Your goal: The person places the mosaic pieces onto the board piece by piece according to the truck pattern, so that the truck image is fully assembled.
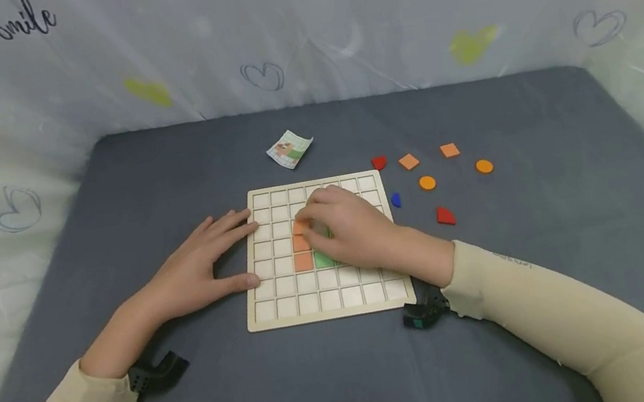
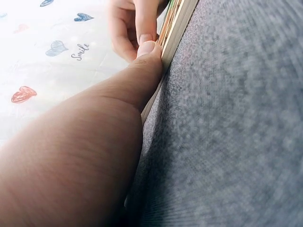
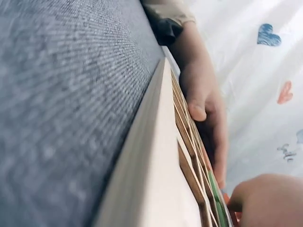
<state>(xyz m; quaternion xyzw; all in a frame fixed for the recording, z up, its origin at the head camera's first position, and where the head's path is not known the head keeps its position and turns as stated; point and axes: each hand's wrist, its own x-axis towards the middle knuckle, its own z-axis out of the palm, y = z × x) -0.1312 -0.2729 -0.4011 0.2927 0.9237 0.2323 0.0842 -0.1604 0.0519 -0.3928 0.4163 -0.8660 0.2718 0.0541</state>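
Orange tile (image 1: 299, 226) sat pinched in the right hand's grip (image 1: 347, 225), over the wooden board (image 1: 332, 313); left of that grip, the left hand (image 1: 201, 264), fingers spread, touched the board's edge.

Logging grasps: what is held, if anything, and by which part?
The right hand touches an orange tile at its right side; a pinch cannot be confirmed. The left hand only rests on the board.

Dark grey table (image 1: 304, 391): wooden grid board (image 1: 332, 313); curled picture card (image 1: 291, 152) behind; loose red, orange, blue pieces (image 1: 427, 183) to right.
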